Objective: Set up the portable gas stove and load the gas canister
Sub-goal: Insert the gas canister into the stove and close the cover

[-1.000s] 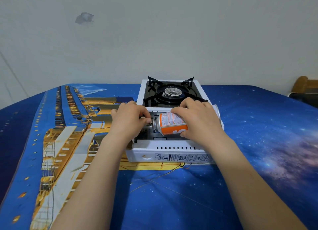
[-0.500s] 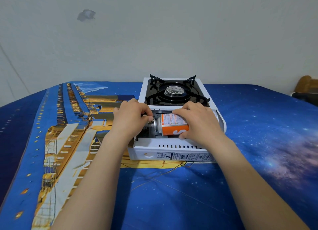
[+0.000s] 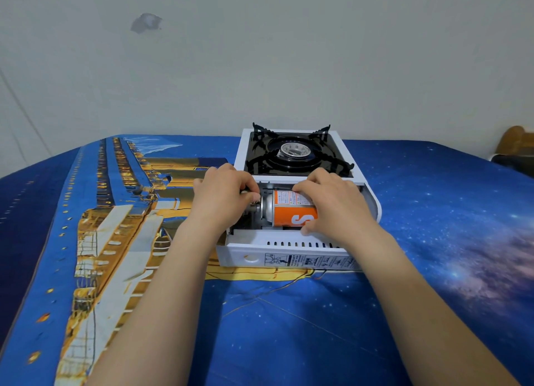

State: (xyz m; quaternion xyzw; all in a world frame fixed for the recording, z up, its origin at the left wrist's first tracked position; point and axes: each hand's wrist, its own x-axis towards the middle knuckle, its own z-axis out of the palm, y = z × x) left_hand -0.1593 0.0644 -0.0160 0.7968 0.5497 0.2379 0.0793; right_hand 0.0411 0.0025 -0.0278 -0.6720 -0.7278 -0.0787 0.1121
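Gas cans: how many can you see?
1. The orange gas can lies in the stove compartment, under the right hand. The hands may hide others.

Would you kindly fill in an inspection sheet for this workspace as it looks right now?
Surface: blue bedsheet printed with a ship and stars.
Job's things: white portable gas stove on the sheet, side compartment open; orange and silver gas canister lying on its side inside, nozzle leftward.
Clutter: nothing seen.
Grippers: left hand at the canister's nozzle end; right hand gripping the canister body.
Cables: nothing seen.
Surroundings: pale wall with a grey patch; brown object at far right.
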